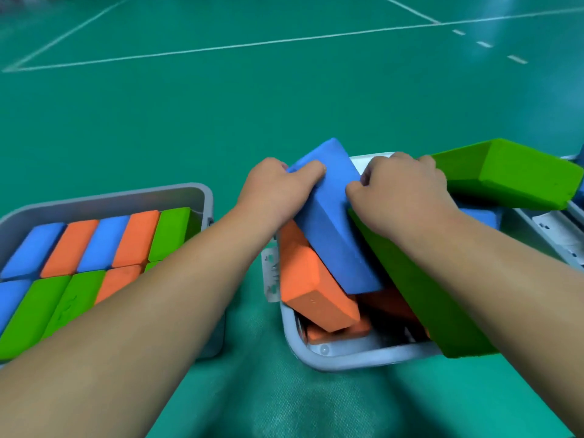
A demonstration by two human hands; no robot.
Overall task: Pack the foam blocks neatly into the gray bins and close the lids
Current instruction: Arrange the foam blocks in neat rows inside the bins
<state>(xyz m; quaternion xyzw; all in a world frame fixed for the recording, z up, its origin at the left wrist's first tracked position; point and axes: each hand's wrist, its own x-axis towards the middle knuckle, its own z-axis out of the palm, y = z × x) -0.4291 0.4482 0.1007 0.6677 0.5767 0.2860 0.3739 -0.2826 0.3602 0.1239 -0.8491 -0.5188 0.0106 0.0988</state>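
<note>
A blue foam block lies tilted on top of the jumbled right gray bin. My left hand grips its far left edge, and my right hand grips its right edge. Under it sit an orange block and a long green block leaning over the front rim. Another green block sticks up at the bin's right. The left gray bin holds blue, orange and green blocks in neat rows.
Green sports floor with white lines stretches ahead. A gray lid part lies at the right edge beside the right bin. A strip of floor separates the two bins.
</note>
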